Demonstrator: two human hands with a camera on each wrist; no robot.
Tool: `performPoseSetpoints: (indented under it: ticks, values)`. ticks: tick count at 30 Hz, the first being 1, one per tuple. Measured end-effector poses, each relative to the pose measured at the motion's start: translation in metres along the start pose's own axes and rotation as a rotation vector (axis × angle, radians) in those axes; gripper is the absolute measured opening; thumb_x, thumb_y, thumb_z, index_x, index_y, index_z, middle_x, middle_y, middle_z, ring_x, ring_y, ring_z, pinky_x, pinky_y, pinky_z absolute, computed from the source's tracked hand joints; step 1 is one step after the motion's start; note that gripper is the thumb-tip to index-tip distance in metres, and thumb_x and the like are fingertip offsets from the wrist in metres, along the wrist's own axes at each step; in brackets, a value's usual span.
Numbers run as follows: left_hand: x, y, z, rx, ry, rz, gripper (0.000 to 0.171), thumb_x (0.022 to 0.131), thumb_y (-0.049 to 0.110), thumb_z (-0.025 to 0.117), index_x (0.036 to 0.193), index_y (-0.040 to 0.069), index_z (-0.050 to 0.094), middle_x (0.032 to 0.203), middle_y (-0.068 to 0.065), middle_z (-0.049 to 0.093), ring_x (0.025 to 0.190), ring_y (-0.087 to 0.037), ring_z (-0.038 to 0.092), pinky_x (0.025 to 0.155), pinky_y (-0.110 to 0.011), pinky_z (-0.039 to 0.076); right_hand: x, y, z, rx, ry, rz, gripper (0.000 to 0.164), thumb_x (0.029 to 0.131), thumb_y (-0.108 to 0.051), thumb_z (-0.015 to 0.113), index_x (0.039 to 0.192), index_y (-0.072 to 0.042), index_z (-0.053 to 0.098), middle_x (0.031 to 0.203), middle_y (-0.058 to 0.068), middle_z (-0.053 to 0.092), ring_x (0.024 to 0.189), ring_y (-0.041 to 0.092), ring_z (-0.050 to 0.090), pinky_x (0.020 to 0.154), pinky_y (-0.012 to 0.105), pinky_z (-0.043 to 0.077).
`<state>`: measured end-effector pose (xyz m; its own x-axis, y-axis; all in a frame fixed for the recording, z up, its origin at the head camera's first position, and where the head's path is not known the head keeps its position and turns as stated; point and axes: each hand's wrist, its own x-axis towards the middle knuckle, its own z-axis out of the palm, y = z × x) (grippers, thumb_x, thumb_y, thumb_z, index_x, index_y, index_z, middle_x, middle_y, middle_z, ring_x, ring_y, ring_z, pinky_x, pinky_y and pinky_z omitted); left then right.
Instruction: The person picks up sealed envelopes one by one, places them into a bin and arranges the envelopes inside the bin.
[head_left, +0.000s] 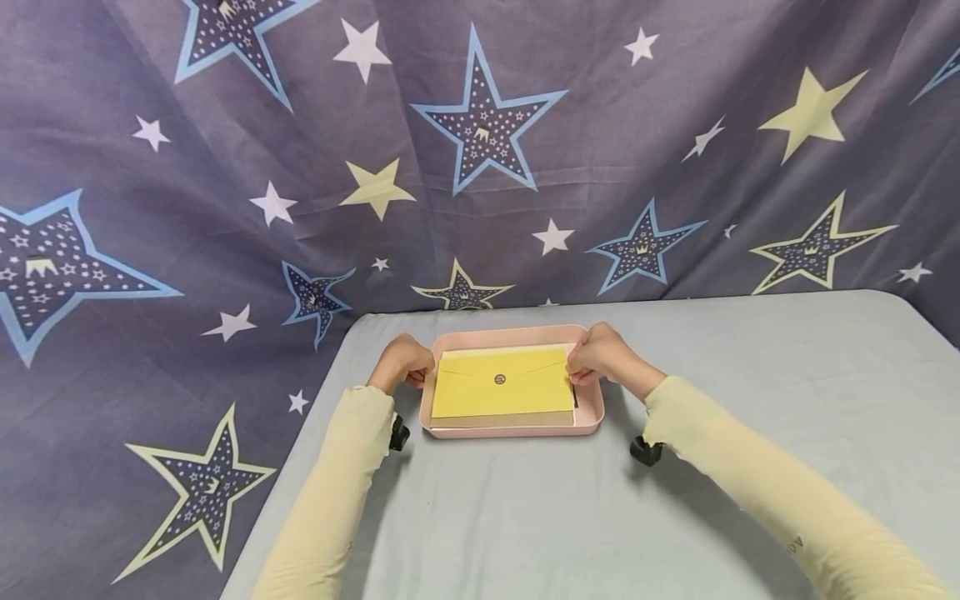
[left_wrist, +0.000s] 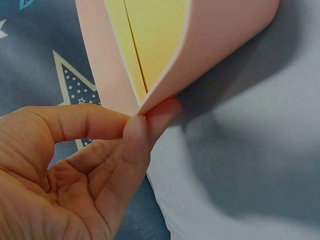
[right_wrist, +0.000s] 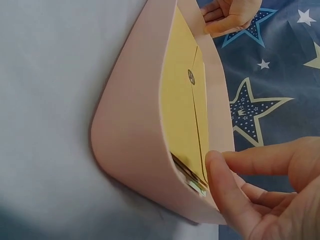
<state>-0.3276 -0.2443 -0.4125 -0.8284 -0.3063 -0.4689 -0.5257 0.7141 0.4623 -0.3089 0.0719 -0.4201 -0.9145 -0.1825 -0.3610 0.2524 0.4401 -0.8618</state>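
A yellow envelope [head_left: 480,392] with a small dark round seal [head_left: 500,379] lies on top of other flat paper pieces in a shallow pink tray [head_left: 480,432]. My left hand [head_left: 405,360] is at the tray's left end. In the left wrist view its thumb and fingers [left_wrist: 135,131] pinch the thin pink rim. My right hand [head_left: 606,360] reaches over the tray's right end, its thumb and index fingertips [right_wrist: 216,159] together at the envelope's right edge. Darker layers and a bit of green show below that corner in the right wrist view.
The tray stands on a pale blue cloth-covered table [head_left: 502,517], close to its back edge. A dark curtain [head_left: 585,100] printed with stars hangs behind and to the left. Black devices [head_left: 645,451] sit at both wrists, below the pale yellow sleeves [head_left: 322,500].
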Motion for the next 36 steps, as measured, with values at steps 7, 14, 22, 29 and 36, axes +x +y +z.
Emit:
performPoseSetpoints:
  ticks: [7, 14, 22, 29, 36]
  values:
    - [0.000, -0.002, -0.001, 0.000, -0.001, 0.006, 0.027, 0.079, -0.006, 0.053, 0.060, 0.012, 0.048, 0.050, 0.000, 0.042, 0.043, -0.012, 0.051, 0.059, -0.029, 0.060, 0.002, -0.001, 0.000, -0.001, 0.002, 0.002, 0.007, 0.082, 0.014, 0.068, 0.085, 0.011, 0.063, 0.066, 0.012, 0.067, 0.055, 0.013, 0.066, 0.061, 0.030, 0.066]
    - [-0.001, -0.003, 0.001, -0.010, 0.011, 0.001, 0.024, 0.080, -0.006, 0.053, 0.063, 0.011, 0.048, 0.052, -0.001, 0.042, 0.044, -0.012, 0.050, 0.056, -0.027, 0.058, 0.003, -0.001, 0.001, 0.002, -0.007, 0.003, 0.007, 0.082, 0.014, 0.068, 0.084, 0.010, 0.063, 0.066, 0.012, 0.067, 0.056, 0.013, 0.066, 0.062, 0.030, 0.066]
    - [0.001, -0.002, 0.001, -0.011, 0.008, 0.003, 0.018, 0.078, -0.007, 0.053, 0.068, 0.008, 0.050, 0.054, -0.002, 0.044, 0.044, -0.011, 0.051, 0.061, -0.029, 0.060, 0.008, 0.001, 0.000, 0.009, -0.020, 0.011, 0.007, 0.082, 0.014, 0.068, 0.085, 0.009, 0.063, 0.064, 0.010, 0.066, 0.055, 0.013, 0.066, 0.060, 0.029, 0.066]
    - [0.009, 0.002, 0.003, -0.027, 0.004, 0.018, 0.011, 0.078, -0.008, 0.053, 0.076, 0.003, 0.054, 0.055, -0.002, 0.046, 0.044, -0.012, 0.054, 0.068, -0.031, 0.064, 0.011, 0.002, -0.011, 0.024, -0.057, -0.011, 0.011, 0.088, 0.010, 0.066, 0.097, 0.014, 0.064, 0.073, 0.013, 0.070, 0.061, 0.013, 0.067, 0.066, 0.028, 0.066]
    - [0.012, 0.006, 0.002, -0.037, 0.013, 0.051, 0.009, 0.078, -0.007, 0.053, 0.081, -0.001, 0.060, 0.057, -0.005, 0.053, 0.046, -0.014, 0.057, 0.066, -0.033, 0.065, 0.009, -0.005, -0.032, 0.014, -0.062, -0.089, 0.022, 0.093, 0.003, 0.063, 0.112, 0.015, 0.064, 0.086, 0.016, 0.073, 0.069, 0.015, 0.070, 0.080, 0.035, 0.067]
